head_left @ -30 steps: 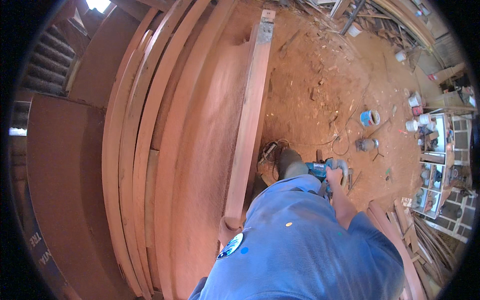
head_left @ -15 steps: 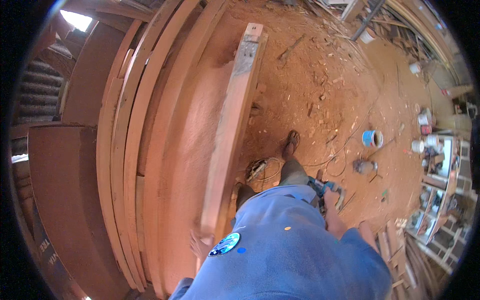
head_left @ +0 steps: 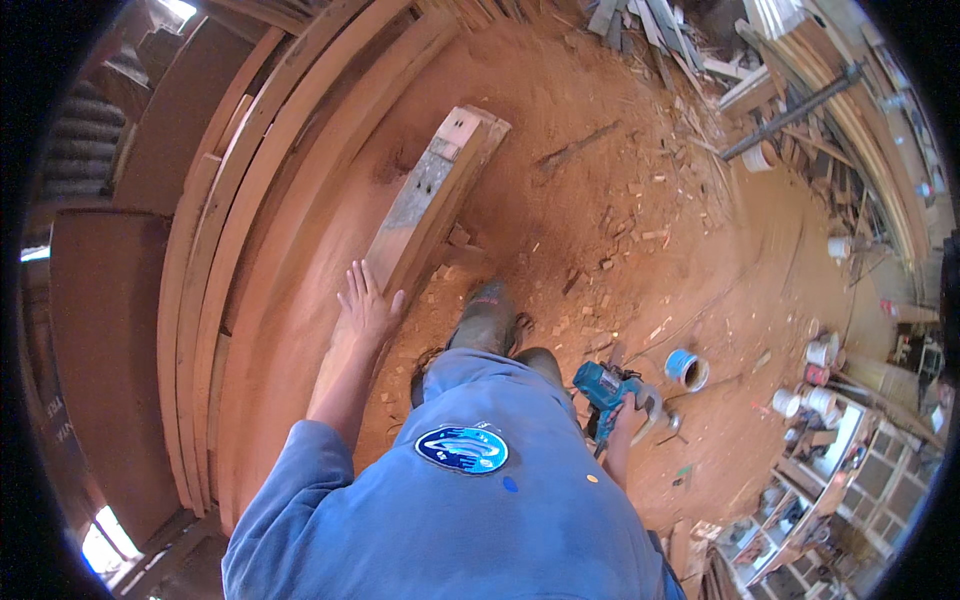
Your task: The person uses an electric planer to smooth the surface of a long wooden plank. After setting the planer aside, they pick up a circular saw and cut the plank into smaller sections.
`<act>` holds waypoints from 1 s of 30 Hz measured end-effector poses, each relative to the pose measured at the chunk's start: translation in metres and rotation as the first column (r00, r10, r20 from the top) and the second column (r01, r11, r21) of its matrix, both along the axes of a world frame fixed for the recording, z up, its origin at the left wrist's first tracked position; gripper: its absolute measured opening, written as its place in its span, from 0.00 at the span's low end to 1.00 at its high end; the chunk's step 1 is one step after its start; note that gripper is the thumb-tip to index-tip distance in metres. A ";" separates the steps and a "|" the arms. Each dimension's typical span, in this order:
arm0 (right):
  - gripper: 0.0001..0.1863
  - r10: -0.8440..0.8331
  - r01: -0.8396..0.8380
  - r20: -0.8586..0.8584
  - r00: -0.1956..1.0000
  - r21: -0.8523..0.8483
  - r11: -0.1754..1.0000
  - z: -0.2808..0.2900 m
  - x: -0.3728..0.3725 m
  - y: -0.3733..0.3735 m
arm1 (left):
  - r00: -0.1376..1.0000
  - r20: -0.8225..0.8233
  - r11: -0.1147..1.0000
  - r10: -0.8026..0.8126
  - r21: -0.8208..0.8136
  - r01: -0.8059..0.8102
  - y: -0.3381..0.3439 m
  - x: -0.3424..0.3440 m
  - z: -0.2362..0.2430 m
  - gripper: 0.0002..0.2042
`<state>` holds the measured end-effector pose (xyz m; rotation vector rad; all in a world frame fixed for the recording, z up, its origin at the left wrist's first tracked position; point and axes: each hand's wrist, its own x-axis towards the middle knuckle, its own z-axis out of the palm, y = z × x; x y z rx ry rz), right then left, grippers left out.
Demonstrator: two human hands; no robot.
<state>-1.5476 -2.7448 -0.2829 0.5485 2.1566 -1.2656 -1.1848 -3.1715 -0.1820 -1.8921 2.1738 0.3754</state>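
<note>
My left hand (head_left: 368, 305) lies flat on top of a long, thick wooden beam (head_left: 400, 240), its fingers spread. Grey weathering and dark holes mark the beam's far end. My right hand (head_left: 625, 415), low at my right side, is closed round the grip of a teal power tool (head_left: 605, 385), which looks like a circular saw with a rounded grey guard. The tool hangs above the floor, apart from the beam. Part of its grip is hidden behind my fingers.
Long planks (head_left: 225, 230) stand stacked at the left. Wood offcuts and sawdust cover the floor. A blue and white bucket (head_left: 687, 370) stands right of the tool, near another metal tool. A scrap pile (head_left: 660, 35) lies far right, and shelving (head_left: 810, 500) stands at the near right.
My left hand has moved forward along the beam, from near my body to its middle. The teal tool has come forward into fuller view, and my body and view have turned.
</note>
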 end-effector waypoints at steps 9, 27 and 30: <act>0.21 0.358 -0.373 -0.256 0.898 -0.012 0.928 0.085 -0.184 -0.193 | 0.983 0.158 0.995 0.098 -0.003 -0.099 -0.005 -0.030 -0.017 0.61; 0.25 0.620 -0.782 -0.525 -0.583 0.158 -0.602 0.272 -0.266 -0.714 | 0.560 -0.404 0.488 0.724 -0.274 -0.828 -0.055 -0.234 -0.017 0.42; 0.26 0.448 -0.564 -0.534 -0.717 0.066 -0.823 0.268 -0.243 -0.760 | 0.422 -0.650 0.355 0.632 -0.242 -0.903 -0.076 -0.330 0.009 0.36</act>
